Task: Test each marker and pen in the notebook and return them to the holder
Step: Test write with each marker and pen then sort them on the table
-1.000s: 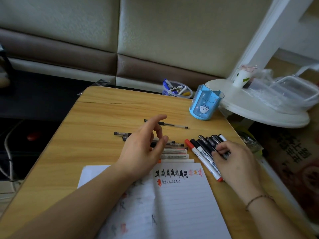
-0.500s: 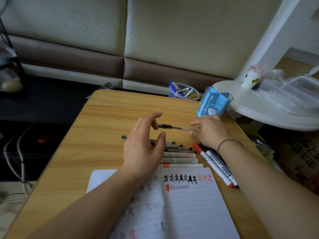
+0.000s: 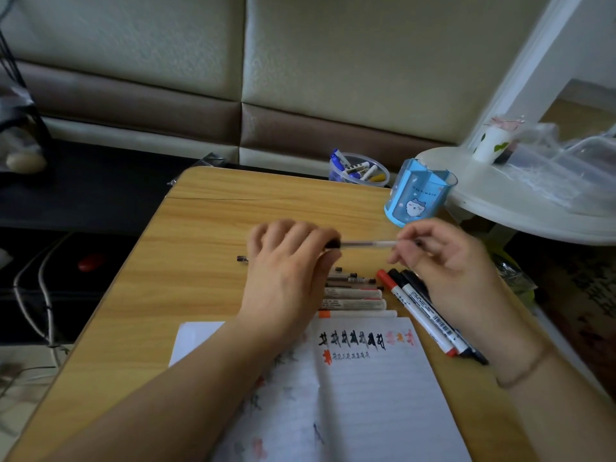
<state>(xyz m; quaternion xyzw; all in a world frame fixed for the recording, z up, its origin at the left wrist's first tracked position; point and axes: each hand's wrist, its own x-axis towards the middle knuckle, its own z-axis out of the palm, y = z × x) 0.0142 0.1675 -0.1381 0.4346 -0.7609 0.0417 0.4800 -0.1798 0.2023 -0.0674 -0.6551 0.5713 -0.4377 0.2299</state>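
- Here, in the head view, both hands hold one thin clear pen [image 3: 366, 243] level above the table [image 3: 200, 261], between the row of pens and the blue holder [image 3: 418, 198].
- The left hand [image 3: 290, 265] has its fingers curled round the pen's dark end, which looks like the cap; the right hand [image 3: 443, 258] pinches the far end of the barrel between thumb and fingertips.
- The frame is blurred around the hands, so I cannot tell whether the cap has come free.
- Likely step: uncapping this pen for its test. To do it well, pull straight along the barrel, not at an angle, and keep the right-hand pinch firm so the slim barrel does not slip or flex.
- Keep the cap in the left hand, not on the table, so it goes straight back on.
- The notebook [image 3: 366, 395] lies open at the near edge, partly under the left forearm, with rows of black, pink and orange test marks at the top of the right page; the bare lines just below them are the natural spot for the next mark.
- More pens [image 3: 353, 295] lie in a row above the notebook, and markers [image 3: 420, 308] lie slanted beside its right edge, under the right hand.
- The holder looks empty from here, so returning is mostly still to do.
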